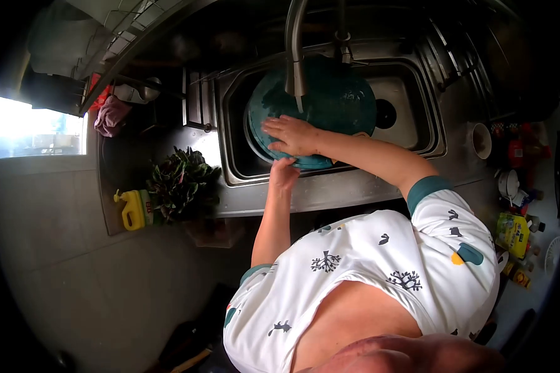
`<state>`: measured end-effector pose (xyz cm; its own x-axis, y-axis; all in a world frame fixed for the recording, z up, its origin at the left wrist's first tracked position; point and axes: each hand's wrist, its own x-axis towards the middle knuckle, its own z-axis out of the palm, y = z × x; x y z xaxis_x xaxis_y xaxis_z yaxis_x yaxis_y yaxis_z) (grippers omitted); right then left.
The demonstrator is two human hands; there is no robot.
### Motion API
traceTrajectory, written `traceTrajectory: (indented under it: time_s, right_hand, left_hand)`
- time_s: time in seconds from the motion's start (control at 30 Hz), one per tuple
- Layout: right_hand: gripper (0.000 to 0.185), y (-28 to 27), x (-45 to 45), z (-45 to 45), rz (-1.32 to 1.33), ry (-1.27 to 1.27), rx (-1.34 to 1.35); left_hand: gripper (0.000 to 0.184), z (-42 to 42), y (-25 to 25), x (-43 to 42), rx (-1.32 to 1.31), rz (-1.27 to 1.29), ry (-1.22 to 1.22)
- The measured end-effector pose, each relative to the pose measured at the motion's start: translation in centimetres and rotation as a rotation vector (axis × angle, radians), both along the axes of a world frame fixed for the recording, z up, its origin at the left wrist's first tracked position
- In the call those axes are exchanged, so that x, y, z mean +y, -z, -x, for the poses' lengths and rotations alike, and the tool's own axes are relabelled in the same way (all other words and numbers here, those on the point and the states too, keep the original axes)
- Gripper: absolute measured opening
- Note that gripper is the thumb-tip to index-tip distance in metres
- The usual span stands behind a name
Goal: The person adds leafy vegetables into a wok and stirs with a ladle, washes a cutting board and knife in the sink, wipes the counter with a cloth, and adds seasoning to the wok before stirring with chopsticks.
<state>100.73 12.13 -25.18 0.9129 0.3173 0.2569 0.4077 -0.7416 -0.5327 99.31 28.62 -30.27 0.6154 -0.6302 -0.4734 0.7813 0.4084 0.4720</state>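
The right hand [290, 135] lies flat and outspread on the round green board [339, 102] in the sink [410, 109], the left hand [284, 174] gripping the board's near edge.

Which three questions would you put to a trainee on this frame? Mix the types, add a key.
1. Multiple choice: the right hand lies spread on the round green board. Where is the left hand?
A) at the board's near edge
B) on the purple cloth
C) at the window
2. True or false: the yellow jug stands beside the leafy greens.
3. Fill in: the arched metal ___ hangs over the board.

Key:
1. A
2. True
3. faucet
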Motion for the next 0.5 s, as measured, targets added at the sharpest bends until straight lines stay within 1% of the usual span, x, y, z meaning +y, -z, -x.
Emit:
traceTrajectory:
  time_s: [0.1, 0.13, 0.2, 0.23, 0.27, 0.37, 0.4, 0.43, 0.47, 0.5]
  right_hand:
    - [0.059, 0.4, 0.8, 0.0, 0.094, -0.058, 0.036]
    - [0.058, 0.5, 0.4, -0.2, 0.131, -0.065, 0.040]
    - [0.057, 1.9, -2.2, -0.8, 0.183, 0.077, -0.051]
    - [0.055, 1.8, -4.0, -0.8, 0.152, 0.218, -0.061]
    - [0.050, -1.3, -6.0, -1.2, 0.074, 0.347, 0.275]
    - [0.048, 1.4, -9.4, -1.8, 0.171, 0.541, 0.051]
    - [0.048, -2.0, -8.4, -1.4, 0.168, 0.462, 0.223]
    - [0.054, -1.4, -6.8, -2.5, 0.259, 0.380, 0.522]
    - [0.063, 1.6, -4.2, -1.4, 0.091, 0.419, 0.081]
    - [0.069, 2.3, -2.1, -1.7, 0.148, 0.291, -0.001]
  left_hand:
    - [0.036, -0.9, -0.6, -0.7, 0.018, -0.012, -0.018]
    - [0.037, -1.0, -0.9, -0.6, -0.034, 0.004, -0.003]
    - [0.032, -2.0, 2.0, 0.6, -0.075, 0.049, 0.077]
    - [0.029, -2.4, 3.2, 1.1, -0.094, 0.071, 0.118]
    - [0.019, -1.8, 1.2, 0.5, -0.018, -0.023, 0.044]
    - [0.020, -1.2, 0.7, 0.6, 0.010, -0.007, 0.007]
    - [0.022, -1.4, 1.1, 0.9, -0.002, -0.015, 0.036]
    - [0.025, -1.7, 1.5, 1.2, -0.014, -0.020, 0.068]
    - [0.027, -1.8, 1.8, 1.4, -0.026, -0.025, 0.102]
    - [0.034, -1.9, 1.7, 1.3, -0.033, -0.015, 0.092]
